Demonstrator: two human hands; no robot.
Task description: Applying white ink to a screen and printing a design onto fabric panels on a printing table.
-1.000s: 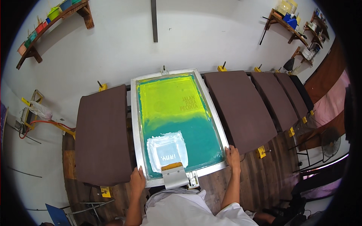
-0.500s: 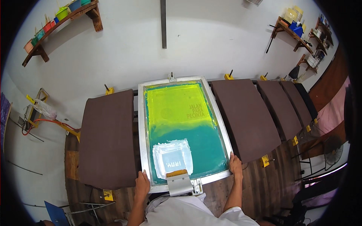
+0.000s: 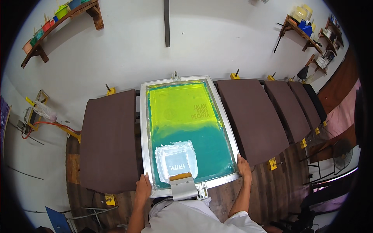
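Screen frame (image 3: pixel 189 134) between boards, left board (image 3: pixel 109 141), right board (image 3: pixel 251 118)

Gripping the metal-framed printing screen (image 3: pixel 186 132) at its near corners: left hand (image 3: pixel 143 188), right hand (image 3: pixel 244 167). Brown boards (image 3: pixel 109 141) lying on both sides of this screen.

A white wall (image 3: pixel 217 42) fills the far side, evenly lit, with a dark vertical bar (image 3: pixel 166 23) on it. Wooden shelves (image 3: pixel 58 27) with coloured pots hang upper left; more shelves (image 3: pixel 307 29) stand at right. Plank floor (image 3: pixel 272 186) shows below, near a fan (image 3: pixel 344 153).
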